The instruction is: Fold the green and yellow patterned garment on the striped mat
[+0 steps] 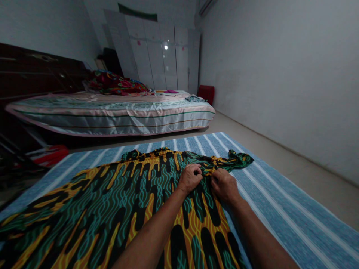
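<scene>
A patterned garment (112,209) in green, orange and black lies spread flat on a blue striped mat (280,209). My left hand (190,178) and my right hand (224,185) sit side by side near the garment's far right part. Both have their fingers curled and pinch the cloth where the sleeve (232,160) joins the body. The sleeve stretches away to the right, bunched at its end.
A bed (112,116) with a striped cover and a heap of colourful cloth (116,83) stands beyond the mat. White wardrobes (159,56) line the back wall, with a red box (206,93) beside them. A bare wall and floor run along the right.
</scene>
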Motion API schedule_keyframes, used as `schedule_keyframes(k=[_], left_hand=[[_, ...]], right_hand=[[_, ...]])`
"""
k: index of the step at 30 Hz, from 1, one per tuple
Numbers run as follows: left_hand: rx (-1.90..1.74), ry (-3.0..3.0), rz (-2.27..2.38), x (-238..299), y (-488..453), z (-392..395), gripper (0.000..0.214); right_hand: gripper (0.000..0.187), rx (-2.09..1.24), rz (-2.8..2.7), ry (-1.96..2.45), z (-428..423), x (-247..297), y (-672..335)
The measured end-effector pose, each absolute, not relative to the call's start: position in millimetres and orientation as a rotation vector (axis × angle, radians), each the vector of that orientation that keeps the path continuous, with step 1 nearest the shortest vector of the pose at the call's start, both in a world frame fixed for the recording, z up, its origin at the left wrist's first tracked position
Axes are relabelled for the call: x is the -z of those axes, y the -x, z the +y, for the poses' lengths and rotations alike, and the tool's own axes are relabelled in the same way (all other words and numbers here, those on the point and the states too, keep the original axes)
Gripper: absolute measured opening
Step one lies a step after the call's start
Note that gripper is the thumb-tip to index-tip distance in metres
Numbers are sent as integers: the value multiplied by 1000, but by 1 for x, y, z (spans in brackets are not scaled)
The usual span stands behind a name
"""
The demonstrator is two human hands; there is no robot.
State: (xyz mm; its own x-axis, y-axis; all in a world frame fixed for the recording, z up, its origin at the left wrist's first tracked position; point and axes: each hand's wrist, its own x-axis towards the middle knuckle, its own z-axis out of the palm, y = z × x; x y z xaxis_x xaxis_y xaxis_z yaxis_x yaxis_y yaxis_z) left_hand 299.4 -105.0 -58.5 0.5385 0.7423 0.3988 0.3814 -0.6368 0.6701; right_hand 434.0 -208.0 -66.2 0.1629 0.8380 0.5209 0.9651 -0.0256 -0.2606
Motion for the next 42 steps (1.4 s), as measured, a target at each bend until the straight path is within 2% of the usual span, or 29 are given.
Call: schedule_keyframes(k=[24,29,33,38,42], left_hand=[[-913,-2330,858,61,-299,-104,18],[-869,-2343,911,62,-300,-106,12],[-819,-2388,931,60,-301,-108,16],[-775,-2396,946,57,-302,-110,17],[-757,-2388,949,56,-301,-109,17]], right_hand=[[21,199,-1971,1831,-215,56,-439],[19,176,-1991,1818,-216,54,-439],[19,164,-2006,1797,-214,55,-439],[16,84,-1781,1859,-213,60,-452],[23,217,-1402,2158,-216,60,-475]])
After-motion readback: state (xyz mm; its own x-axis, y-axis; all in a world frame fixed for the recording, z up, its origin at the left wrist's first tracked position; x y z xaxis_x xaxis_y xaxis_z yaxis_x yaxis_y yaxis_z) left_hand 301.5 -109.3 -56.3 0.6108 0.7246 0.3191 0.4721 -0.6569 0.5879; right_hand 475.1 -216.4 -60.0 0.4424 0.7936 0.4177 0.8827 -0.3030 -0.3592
